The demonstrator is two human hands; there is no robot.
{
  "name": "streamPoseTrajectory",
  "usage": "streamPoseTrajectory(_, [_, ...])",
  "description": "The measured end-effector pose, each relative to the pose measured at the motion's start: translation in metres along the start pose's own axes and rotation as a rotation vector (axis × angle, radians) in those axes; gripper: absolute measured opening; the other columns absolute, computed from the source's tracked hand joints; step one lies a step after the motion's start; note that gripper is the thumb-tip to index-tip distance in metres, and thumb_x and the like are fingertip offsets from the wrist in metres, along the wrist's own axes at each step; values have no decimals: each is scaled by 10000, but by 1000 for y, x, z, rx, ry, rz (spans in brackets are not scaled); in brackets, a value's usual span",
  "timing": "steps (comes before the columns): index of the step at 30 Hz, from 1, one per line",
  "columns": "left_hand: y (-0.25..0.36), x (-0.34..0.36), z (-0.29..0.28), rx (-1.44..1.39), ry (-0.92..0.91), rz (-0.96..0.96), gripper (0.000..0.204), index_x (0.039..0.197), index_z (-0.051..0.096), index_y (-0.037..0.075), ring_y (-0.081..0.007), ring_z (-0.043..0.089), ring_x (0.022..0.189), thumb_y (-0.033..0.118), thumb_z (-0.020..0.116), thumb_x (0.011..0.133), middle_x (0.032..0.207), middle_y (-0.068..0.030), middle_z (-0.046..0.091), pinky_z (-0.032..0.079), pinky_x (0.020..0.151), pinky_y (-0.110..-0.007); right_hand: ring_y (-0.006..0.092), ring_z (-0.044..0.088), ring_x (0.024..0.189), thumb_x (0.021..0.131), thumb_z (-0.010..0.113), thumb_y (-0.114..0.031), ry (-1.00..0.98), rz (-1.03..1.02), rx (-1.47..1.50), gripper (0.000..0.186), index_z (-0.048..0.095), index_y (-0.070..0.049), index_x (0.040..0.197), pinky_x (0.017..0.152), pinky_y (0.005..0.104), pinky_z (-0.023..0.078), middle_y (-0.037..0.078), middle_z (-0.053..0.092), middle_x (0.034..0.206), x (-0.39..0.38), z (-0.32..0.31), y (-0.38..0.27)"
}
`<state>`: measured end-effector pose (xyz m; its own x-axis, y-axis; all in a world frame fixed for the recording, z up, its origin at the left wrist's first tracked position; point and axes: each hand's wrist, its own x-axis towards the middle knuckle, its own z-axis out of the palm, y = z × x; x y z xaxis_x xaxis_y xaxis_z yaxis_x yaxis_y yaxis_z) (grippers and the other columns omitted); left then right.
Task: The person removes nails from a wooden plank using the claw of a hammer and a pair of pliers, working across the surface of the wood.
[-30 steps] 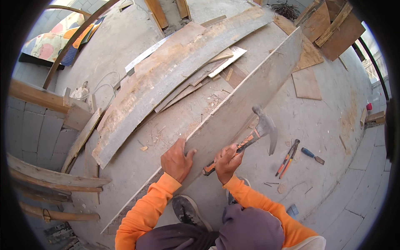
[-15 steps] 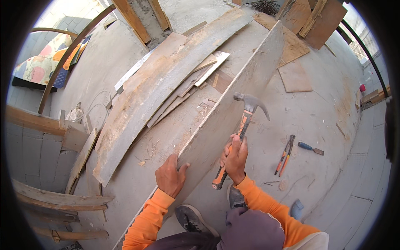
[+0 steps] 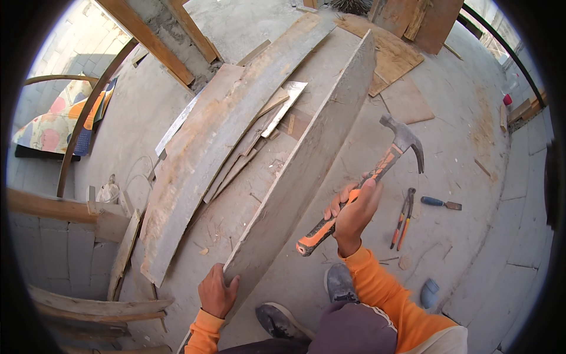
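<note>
My right hand (image 3: 357,213) is wrapped round the orange-and-black handle of a claw hammer (image 3: 391,159). The hammer's metal head points up and away, its claw curving to the right. My left hand (image 3: 217,291) grips the top edge of a long wooden board (image 3: 306,156) that stands on its edge and runs from near my feet to the far side. The fingers go over the far face, partly hidden, with the thumb on the near face. The hammer is right of the board, apart from it.
Left of the board lie a long, dirty plank (image 3: 224,124) and scrap wood strips (image 3: 239,168). Pincers (image 3: 403,219) with orange handles and a blue-handled scraper (image 3: 441,203) rest on the floor at right. Nails (image 3: 388,259) lie near my shoe (image 3: 341,283). Plywood pieces (image 3: 407,103) lie farther off.
My left hand has slid lower and left along the board's edge. My right hand has moved the hammer rightward, away from the board, tilting it. The view has shifted slightly.
</note>
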<state>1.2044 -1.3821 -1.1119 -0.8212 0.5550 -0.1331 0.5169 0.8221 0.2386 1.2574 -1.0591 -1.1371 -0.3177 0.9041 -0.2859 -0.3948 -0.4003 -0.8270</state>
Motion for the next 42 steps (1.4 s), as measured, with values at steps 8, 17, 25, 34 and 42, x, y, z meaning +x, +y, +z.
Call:
streamPoseTrajectory(8, [3, -4, 23, 101, 106, 13, 491, 872, 522, 19, -486, 603, 635, 303, 904, 751, 660, -229, 605, 465, 553, -511, 130, 397, 425, 1128, 348, -402, -160, 48, -72, 370, 362, -35, 1172, 367, 307, 416, 50, 440, 725, 24, 34, 31])
streamPoseTrajectory(17, [13, 0, 18, 73, 80, -66, 442, 869, 530, 22, -495, 616, 680, 268, 885, 777, 691, -241, 617, 469, 568, -510, 135, 405, 438, 1123, 341, -371, -72, 160, -29, 323, 333, -48, 1135, 370, 315, 416, 64, 437, 737, 23, 32, 32])
streamPoseTrajectory(25, [10, 3, 19, 88, 112, -83, 432, 885, 547, 23, -487, 635, 689, 281, 878, 784, 719, -240, 640, 479, 571, -508, 141, 402, 435, 1125, 357, -410, 88, -47, 31, 351, 337, -63, 1074, 369, 319, 415, 72, 457, 740, 8, 31, 27])
streamPoseTrajectory(34, [11, -2, 20, 92, 128, -44, 424, 883, 552, 23, -477, 633, 660, 286, 872, 794, 710, -239, 636, 477, 551, -505, 150, 405, 428, 1120, 346, -376, 80, -39, 57, 325, 359, -51, 1134, 380, 326, 422, 63, 448, 745, 16, 28, 30])
streamPoseTrajectory(42, [10, -7, 21, 104, 142, -33, 414, 910, 569, 19, -470, 635, 657, 268, 875, 785, 706, -230, 630, 478, 552, -508, 141, 397, 433, 1118, 335, -378, -33, 125, 79, 308, 354, -70, 1120, 372, 332, 408, 61, 443, 734, 25, 38, 32])
